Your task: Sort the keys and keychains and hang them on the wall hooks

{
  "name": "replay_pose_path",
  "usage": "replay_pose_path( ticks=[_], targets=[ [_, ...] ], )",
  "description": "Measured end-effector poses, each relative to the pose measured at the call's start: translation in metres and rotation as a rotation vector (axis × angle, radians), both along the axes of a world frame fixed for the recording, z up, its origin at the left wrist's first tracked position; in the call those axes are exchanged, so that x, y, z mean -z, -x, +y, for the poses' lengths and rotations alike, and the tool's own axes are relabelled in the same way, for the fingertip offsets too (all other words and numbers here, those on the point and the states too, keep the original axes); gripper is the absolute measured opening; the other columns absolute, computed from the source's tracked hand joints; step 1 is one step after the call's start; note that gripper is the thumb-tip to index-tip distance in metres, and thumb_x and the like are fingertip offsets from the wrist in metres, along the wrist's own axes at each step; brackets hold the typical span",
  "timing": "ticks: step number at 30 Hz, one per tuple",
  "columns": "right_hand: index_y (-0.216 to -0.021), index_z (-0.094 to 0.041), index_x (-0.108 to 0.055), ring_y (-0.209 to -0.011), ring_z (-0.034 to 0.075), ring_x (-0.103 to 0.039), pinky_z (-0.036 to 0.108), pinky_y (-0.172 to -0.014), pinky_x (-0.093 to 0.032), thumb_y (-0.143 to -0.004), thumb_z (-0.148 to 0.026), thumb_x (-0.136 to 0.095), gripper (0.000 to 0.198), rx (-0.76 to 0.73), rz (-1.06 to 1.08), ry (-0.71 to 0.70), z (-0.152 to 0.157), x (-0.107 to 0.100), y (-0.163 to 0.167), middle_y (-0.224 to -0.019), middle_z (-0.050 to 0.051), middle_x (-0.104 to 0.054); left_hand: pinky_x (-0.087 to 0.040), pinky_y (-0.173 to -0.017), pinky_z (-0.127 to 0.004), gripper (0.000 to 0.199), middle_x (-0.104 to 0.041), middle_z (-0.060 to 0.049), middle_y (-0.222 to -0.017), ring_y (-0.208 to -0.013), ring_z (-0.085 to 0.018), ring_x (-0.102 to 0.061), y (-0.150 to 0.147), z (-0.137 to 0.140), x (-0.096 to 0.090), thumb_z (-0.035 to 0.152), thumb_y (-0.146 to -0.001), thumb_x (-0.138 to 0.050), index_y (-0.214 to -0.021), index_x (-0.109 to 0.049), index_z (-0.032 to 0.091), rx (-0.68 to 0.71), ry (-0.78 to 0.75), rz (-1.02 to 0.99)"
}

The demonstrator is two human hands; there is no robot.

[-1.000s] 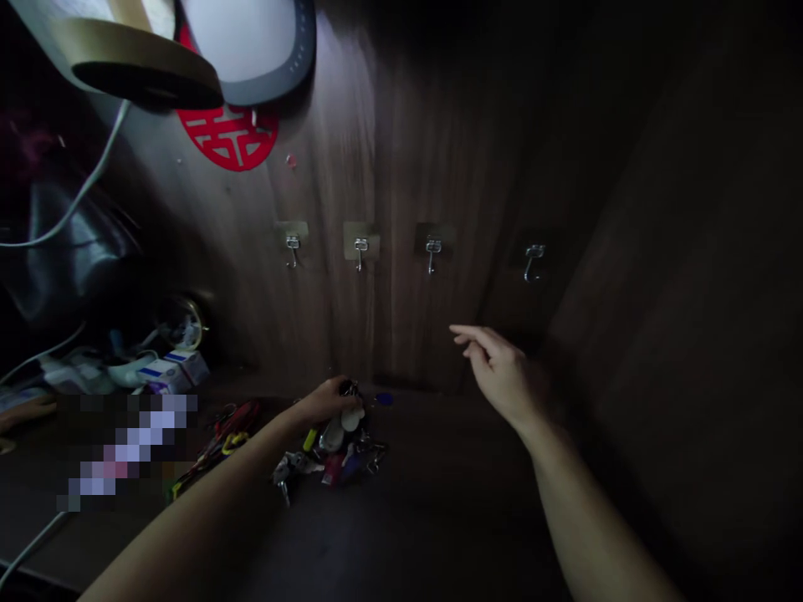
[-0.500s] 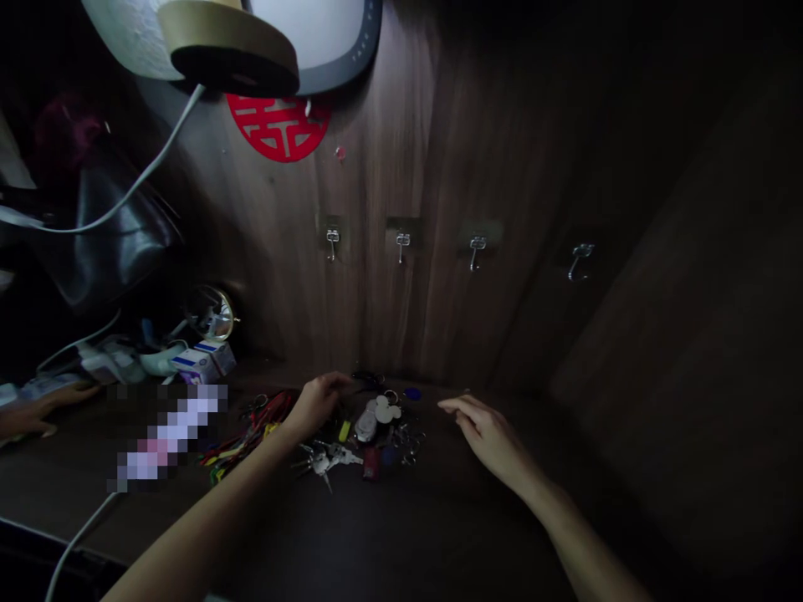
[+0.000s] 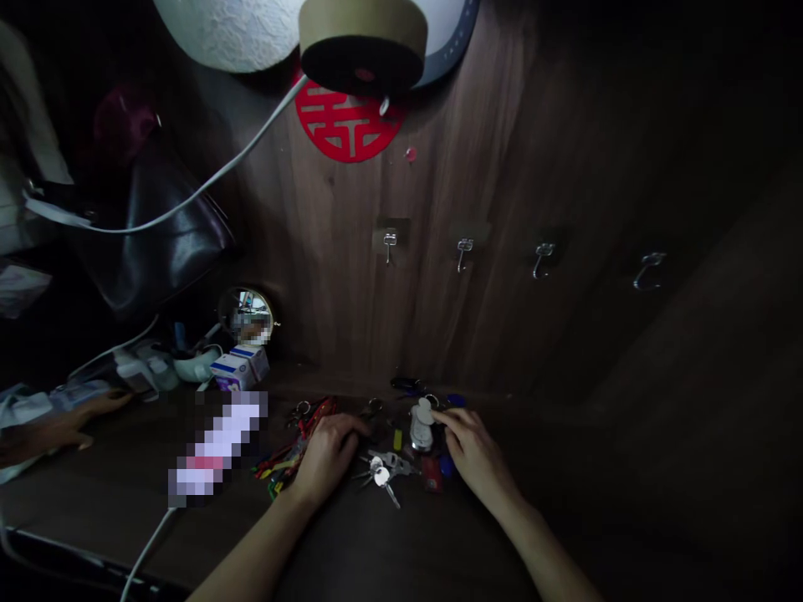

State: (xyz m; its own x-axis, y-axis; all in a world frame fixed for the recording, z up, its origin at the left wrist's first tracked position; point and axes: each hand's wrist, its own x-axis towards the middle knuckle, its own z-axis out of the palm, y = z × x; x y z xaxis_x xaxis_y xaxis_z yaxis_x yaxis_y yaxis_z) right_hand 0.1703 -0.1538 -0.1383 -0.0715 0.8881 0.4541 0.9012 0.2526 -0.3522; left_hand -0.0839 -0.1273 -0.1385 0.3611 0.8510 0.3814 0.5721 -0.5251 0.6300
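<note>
Dark wood shelf runs under both forearms, and it is dim enough that fine detail is lost. Nearest, the left hand lies palm down with its fingers curled loosely onto the left edge of a key pile; I cannot tell whether it pinches anything. The right hand rests on the pile's right edge, fingers stretched toward a white fob, the fingertips touching or just short of it, nothing clearly gripped.

So the keys sit between the two hands, a little ahead of the knuckles. Silver keys lie closest to the left hand, blades splayed toward me and to the right. The fob is nearer the right hand, its long axis running away from me toward the wall, ring end farthest. A red tag lies by the right wrist, and red and yellow lanyards trail off to the left, beside the left hand.

Farther left is a small box, a round mirror, and another person's hand flat on the shelf. On the wall behind, four hooks hang in a row, all bare, well above the pile. Higher up is a red paper cutting and a lamp base.
</note>
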Motion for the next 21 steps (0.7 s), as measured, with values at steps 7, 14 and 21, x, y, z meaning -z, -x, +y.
replay_pose_path(
  ticks=[7,14,21],
  targets=[
    [-0.133,-0.037,-0.038,-0.113,0.023,-0.049,0.043,-0.086,-0.047,-0.080,-0.003,-0.039,0.063,-0.190,-0.195,-0.055,-0.008,0.002,0.024,-0.127,0.001,-0.054,-0.041,-0.084,-0.030,0.022,-0.067,0.000,-0.084,-0.085,-0.016,-0.060,-0.008,-0.006,-0.006,0.014,-0.081,-0.042,-0.078,-0.063,0.021,0.111,0.040,-0.083],
    [-0.138,-0.031,-0.028,-0.118,0.020,-0.046,0.043,-0.093,-0.043,-0.082,-0.001,-0.029,0.064,-0.225,-0.048,-0.099,-0.008,0.008,0.021,-0.122,0.004,-0.057,-0.040,-0.085,-0.032,0.023,-0.068,-0.002,-0.086,-0.087,-0.018,-0.060,-0.010,-0.010,-0.006,0.014,-0.081,-0.043,-0.081,-0.065,0.022,0.182,0.028,-0.033],
    [-0.123,-0.026,-0.046,-0.097,0.021,-0.058,0.042,-0.087,-0.046,-0.086,-0.013,-0.034,0.041,-0.031,0.212,-0.256,-0.003,0.011,0.003,-0.097,0.005,-0.064,-0.042,-0.085,-0.032,0.022,-0.068,-0.003,-0.088,-0.089,-0.018,-0.059,-0.006,-0.010,-0.008,0.016,-0.082,-0.043,-0.082,-0.064,0.022,0.102,0.011,-0.037]
  ],
)
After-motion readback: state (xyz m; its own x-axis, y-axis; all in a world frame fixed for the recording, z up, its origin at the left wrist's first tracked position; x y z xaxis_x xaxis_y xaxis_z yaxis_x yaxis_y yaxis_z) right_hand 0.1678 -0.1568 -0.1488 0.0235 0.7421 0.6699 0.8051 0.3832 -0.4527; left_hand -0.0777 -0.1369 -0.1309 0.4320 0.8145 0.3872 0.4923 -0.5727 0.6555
